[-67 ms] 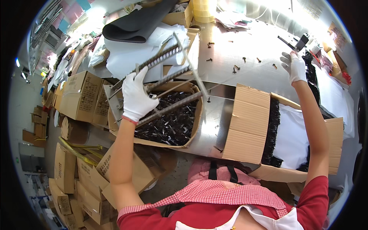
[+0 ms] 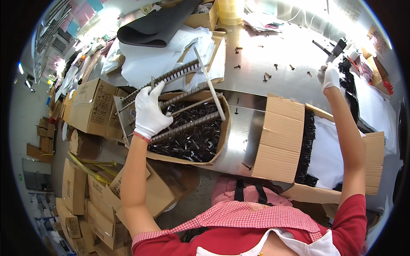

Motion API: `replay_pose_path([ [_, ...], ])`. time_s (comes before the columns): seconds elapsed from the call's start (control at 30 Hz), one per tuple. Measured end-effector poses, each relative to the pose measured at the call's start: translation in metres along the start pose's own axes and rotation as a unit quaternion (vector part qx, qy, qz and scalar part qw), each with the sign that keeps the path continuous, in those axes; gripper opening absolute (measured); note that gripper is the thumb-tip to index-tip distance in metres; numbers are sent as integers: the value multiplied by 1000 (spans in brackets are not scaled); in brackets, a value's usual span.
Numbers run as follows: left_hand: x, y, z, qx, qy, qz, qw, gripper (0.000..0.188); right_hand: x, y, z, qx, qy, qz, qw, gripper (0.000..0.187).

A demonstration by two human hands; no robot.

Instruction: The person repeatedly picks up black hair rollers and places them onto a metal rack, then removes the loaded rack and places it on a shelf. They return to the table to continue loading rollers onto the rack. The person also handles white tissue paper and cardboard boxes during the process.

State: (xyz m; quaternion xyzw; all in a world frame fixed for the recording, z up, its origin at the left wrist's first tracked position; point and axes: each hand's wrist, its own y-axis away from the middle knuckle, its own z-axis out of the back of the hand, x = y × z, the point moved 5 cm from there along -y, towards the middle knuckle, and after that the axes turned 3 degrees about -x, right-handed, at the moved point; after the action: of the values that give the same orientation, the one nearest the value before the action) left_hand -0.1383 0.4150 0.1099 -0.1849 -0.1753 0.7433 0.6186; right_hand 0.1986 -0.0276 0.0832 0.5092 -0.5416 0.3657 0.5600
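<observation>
Diagonally, the metal rack (image 2: pixel 179 102) runs lower-left to upper-right, left hand (image 2: pixel 150 112) clamped on it; right hand (image 2: pixel 329 76) raised, fingers seemingly curled.

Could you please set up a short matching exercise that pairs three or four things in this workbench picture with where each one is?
Things:
1. left hand
2. right hand
3. loose screws
4. black foam roll

Places:
A. scattered on the metal table
B. on the metal rack over the box of black parts
C. far right, near the black tool
D. far end, on white sheets

Pairs: 1-B, 2-C, 3-A, 4-D
</observation>
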Motion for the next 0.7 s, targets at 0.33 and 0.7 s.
replay_pose_path([
  [0.33, -7, 39, 2, 38, 98, -91, 990, 88, -87, 182, -207, 508, 300, 4, 808, 27],
  [0.7, 29, 44, -37, 222, 90, -73, 968, 89, -28, -101, 96, -64, -72, 45, 994, 20],
])
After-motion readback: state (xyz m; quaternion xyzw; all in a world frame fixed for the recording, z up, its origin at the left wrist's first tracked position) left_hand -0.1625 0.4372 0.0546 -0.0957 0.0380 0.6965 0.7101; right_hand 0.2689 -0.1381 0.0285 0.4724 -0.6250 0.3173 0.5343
